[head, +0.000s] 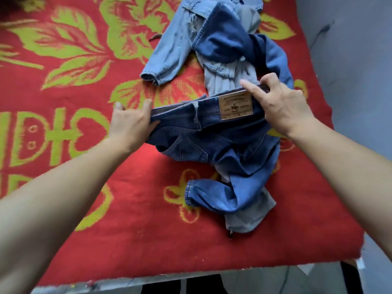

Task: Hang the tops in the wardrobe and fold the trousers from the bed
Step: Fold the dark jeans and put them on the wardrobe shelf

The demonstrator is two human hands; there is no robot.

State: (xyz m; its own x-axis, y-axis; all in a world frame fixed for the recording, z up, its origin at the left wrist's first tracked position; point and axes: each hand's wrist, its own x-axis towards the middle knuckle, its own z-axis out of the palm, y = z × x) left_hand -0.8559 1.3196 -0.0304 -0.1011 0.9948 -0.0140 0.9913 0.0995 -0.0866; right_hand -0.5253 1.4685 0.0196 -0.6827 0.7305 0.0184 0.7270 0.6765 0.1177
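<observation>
A pair of dark blue jeans [222, 145] lies crumpled on the bed, its waistband lifted and stretched between my hands. A brown leather patch [235, 108] shows on the waistband. My left hand [131, 122] grips the waistband's left end. At the right end my right hand [280, 102] pinches it with the index finger extended. The jeans' legs trail toward me, over a pale grey garment [246, 219]. Behind them lies a light denim jacket [176, 49] with one sleeve spread left, tangled with a darker blue garment [222, 41].
The bed is covered by a red blanket [84, 102] with green leaf patterns. Its near edge [191, 272] runs along the bottom, its right edge beside a grey wall [356, 60].
</observation>
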